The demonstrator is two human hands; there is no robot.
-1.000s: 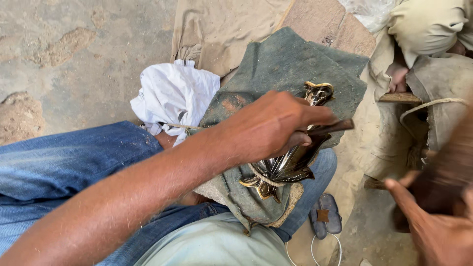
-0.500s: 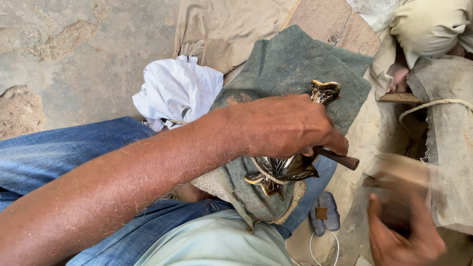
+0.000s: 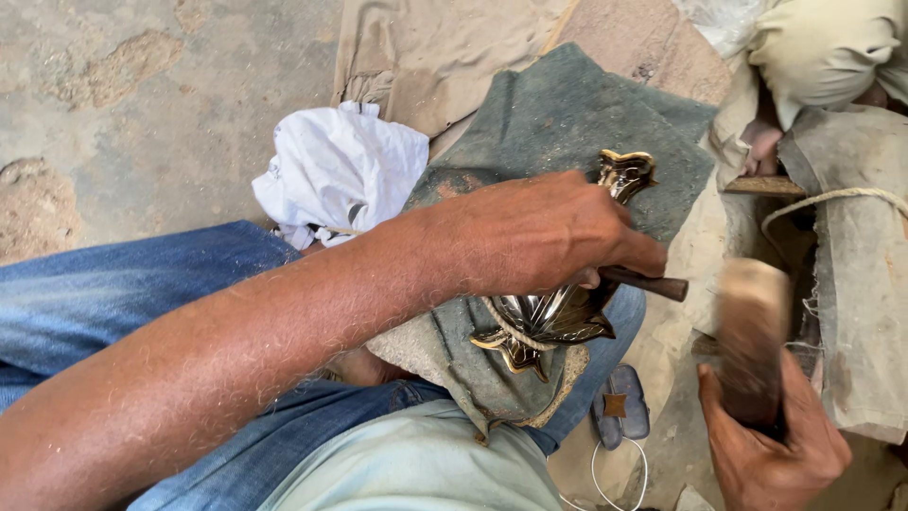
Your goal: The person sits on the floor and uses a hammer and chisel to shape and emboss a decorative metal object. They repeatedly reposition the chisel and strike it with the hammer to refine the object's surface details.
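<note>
My left hand (image 3: 539,232) reaches across my lap and grips a dark metal punch (image 3: 653,283) whose end sticks out to the right. Under it lies a shiny brass star-shaped piece (image 3: 553,322) resting on a grey-green cloth (image 3: 567,114) over my knee. A cord runs across the brass piece. My right hand (image 3: 771,445) at the lower right holds a wooden mallet (image 3: 752,326), its blurred head just right of the punch's end.
A crumpled white cloth (image 3: 340,170) lies on my blue-jeaned leg (image 3: 123,293). Tan fabric (image 3: 435,47) covers the ground behind. Another person's foot (image 3: 761,147) and pale clothing are at the upper right, beside a sack with rope (image 3: 851,274). A sandal (image 3: 619,407) lies below.
My right hand has come up with the mallet and moved toward the punch's end. My left hand has kept the punch on the brass piece, shifting only slightly.
</note>
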